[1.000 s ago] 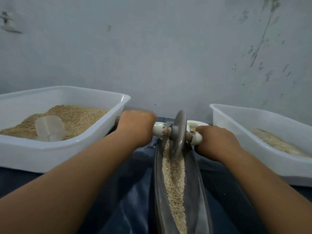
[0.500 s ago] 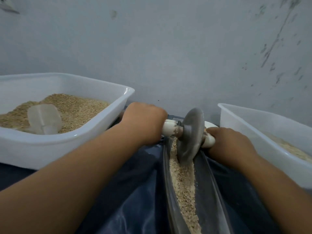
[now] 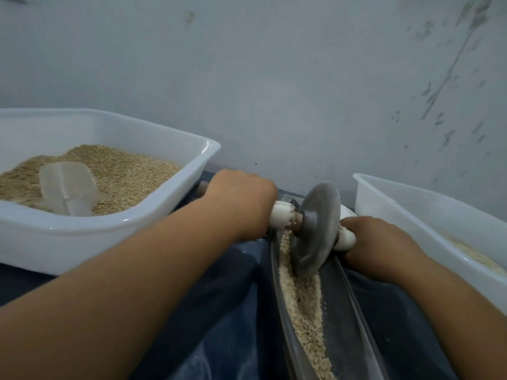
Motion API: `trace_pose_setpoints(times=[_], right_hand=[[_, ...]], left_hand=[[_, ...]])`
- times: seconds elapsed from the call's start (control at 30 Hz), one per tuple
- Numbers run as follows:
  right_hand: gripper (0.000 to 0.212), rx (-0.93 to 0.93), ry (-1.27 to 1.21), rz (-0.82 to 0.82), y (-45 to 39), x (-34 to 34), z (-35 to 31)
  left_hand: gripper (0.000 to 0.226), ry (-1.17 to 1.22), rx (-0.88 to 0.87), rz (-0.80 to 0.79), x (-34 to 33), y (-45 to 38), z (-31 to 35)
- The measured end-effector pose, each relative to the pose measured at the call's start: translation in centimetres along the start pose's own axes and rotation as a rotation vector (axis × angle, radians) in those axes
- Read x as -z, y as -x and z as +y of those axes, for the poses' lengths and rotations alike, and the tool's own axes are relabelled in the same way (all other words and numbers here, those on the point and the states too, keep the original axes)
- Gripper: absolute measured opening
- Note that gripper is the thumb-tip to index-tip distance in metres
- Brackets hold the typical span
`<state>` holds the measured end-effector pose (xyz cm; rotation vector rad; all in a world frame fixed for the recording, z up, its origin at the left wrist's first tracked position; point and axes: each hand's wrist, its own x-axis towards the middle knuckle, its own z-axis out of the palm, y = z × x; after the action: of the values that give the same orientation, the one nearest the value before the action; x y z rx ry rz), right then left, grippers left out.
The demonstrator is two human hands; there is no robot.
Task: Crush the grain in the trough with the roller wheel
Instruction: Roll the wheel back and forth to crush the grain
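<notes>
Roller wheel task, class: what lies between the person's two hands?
In the head view, the grey roller wheel on its axle, standing in the trough on the grain, lies between the left hand and right hand.

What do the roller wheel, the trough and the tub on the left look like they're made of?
Roller wheel: dull grey disc, probably metal or stone; matte, scuffed face. Trough: likely dark metal, with a smooth sheen along its wall. Left tub: white plastic, glossy with rounded moulded rims.

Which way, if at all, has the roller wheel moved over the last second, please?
Yes. Judged against the left bin's corner, the roller wheel has rolled slightly toward the person along the trough, tilting its face more into view.
</notes>
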<state>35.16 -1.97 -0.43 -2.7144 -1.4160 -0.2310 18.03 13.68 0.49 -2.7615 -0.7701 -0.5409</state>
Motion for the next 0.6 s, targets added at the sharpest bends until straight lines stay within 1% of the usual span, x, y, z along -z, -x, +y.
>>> trace_pose_setpoints(times=[0.1, 0.17, 0.27, 0.4, 0.47, 0.53, 0.6], right_hand=[[0.019, 0.036, -0.062, -0.038, -1.8, 1.0, 0.1], [0.014, 0.053, -0.083, -0.024, -2.3, 1.2, 0.2], [0.012, 0.045, -0.075, 0.022, -1.8, 0.7, 0.1], [0.009, 0.024, -0.052, 0.020, 0.7, -0.5, 0.6], [0.016, 0.029, -0.045, 0.013, 1.4, -0.8, 0.8], [0.012, 0.012, -0.080, -0.028, 1.2, -0.6, 0.7], [0.011, 0.008, -0.128, -0.076, 0.1, -0.1, 0.6]], left_hand=[[0.031, -0.026, 0.016, 0.120, -0.4, 0.0, 0.3], [0.030, -0.017, 0.020, 0.152, -0.7, 0.1, 0.3], [0.026, -0.006, 0.028, 0.081, -0.4, 0.1, 0.3], [0.027, 0.011, -0.019, -0.099, 0.9, 0.2, 0.4], [0.026, 0.020, -0.028, -0.160, 1.2, 0.3, 0.4], [0.025, 0.022, -0.031, -0.139, 1.2, 0.4, 0.5], [0.027, 0.007, -0.028, -0.066, 1.0, 0.2, 0.6]])
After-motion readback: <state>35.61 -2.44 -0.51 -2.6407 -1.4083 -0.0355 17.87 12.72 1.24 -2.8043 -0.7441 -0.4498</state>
